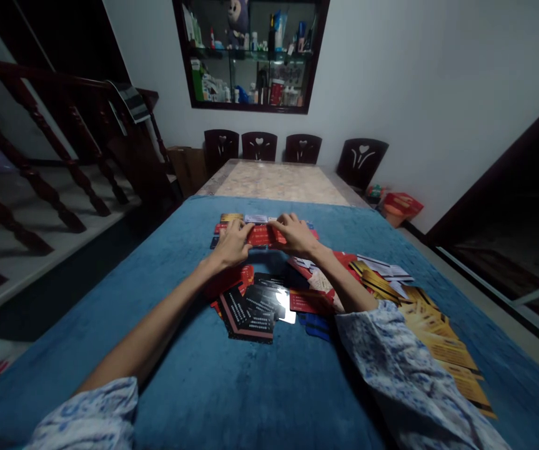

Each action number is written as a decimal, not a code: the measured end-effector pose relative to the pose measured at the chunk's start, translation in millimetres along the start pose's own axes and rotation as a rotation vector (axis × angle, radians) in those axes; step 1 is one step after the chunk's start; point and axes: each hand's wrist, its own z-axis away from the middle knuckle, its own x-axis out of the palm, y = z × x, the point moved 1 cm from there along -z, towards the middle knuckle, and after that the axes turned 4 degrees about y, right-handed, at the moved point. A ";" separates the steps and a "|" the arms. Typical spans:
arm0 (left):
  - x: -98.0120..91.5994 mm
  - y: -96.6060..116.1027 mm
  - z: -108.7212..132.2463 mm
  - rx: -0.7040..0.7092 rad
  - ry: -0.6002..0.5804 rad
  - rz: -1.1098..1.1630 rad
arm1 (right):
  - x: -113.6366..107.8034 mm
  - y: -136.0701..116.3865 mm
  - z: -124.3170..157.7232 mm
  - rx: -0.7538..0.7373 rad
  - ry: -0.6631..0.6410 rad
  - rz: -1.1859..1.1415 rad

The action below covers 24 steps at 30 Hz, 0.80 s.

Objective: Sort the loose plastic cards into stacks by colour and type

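Observation:
Both arms reach across the blue cloth (157, 300) to rows of cards at its far part. My left hand (234, 242) pinches the left end of a red card (260, 235), and my right hand (293, 232) has its fingers at the right end of the same card. Around them lie a gold card (232, 217) and a pale card (256, 219), partly covered by the hands. Closer to me is a loose pile of black cards (250, 312), with a dark red card (309, 301) to its right and blue cards (316, 326) below that.
Many gold cards (442, 337) spread along the right side, with white cards (386, 267) beyond them. Past the cloth, the stone tabletop (278, 180) continues toward dark chairs (260, 145). A wooden railing (30, 175) stands left, a red-lined bin (398, 206) on the right.

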 end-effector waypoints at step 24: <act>47.2 41.8 -57.5 0.012 -0.270 -0.090 | 30.1 63.4 2.2 0.217 -0.228 -0.027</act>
